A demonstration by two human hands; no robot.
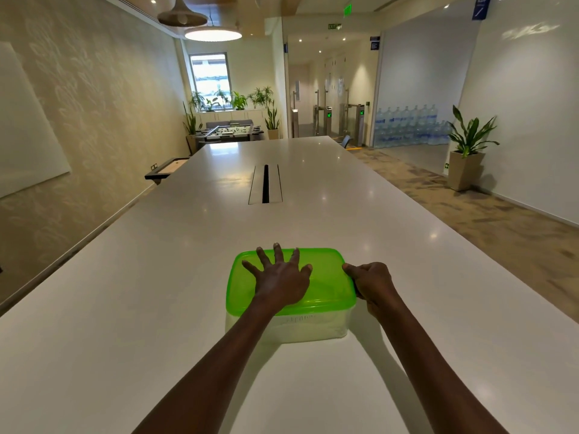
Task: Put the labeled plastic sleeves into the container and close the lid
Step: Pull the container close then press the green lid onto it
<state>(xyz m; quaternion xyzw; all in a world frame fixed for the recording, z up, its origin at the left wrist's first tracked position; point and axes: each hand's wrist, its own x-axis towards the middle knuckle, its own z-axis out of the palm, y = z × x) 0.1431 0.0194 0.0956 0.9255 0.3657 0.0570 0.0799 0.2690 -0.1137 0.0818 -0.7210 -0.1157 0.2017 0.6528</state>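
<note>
A clear plastic container [316, 327] with a translucent green lid [329, 277] sits on the white table, near its front edge. The lid lies flat on top of the container. My left hand [279, 277] presses on the lid with its fingers spread and straight. My right hand [372, 283] grips the lid's right edge with curled fingers. The container's walls look milky, and the plastic sleeves cannot be made out through them.
The long white table [188, 277] stretches away, with a cable slot [265, 187] in its middle. A potted plant [466, 151] stands at the right wall. A foosball table [232, 133] stands beyond the table's far end.
</note>
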